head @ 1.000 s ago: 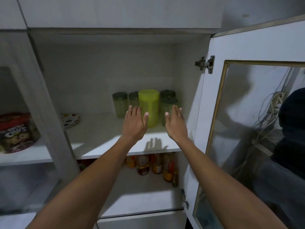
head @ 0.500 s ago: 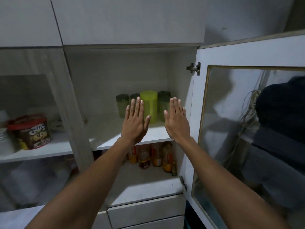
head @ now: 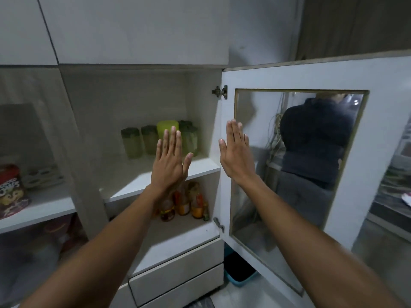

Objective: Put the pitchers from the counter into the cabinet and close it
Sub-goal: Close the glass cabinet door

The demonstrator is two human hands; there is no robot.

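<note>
Several green pitchers stand at the back of the cabinet's upper shelf [head: 155, 176]: a dark translucent one [head: 131, 143], another beside it [head: 149, 140], a bright lime one [head: 167, 127] and more at the right [head: 189, 138]. My left hand [head: 170, 161] is raised flat with fingers apart in front of them, holding nothing. My right hand [head: 236, 152] is flat too, held up in front of the hinge edge of the open glass-panelled door [head: 298, 76]; whether it touches the door is unclear.
Sauce bottles [head: 184, 203] stand on the lower shelf. A cereal tub [head: 11, 192] sits behind the shut glass door on the left. Drawers [head: 178, 274] lie below. A blue bin [head: 239, 278] is on the floor. The door glass reflects a person in dark clothes [head: 311, 141].
Both hands have drawn back out of the cabinet and risen. The right hand has shifted right toward the open door. The view has pulled back and turned right.
</note>
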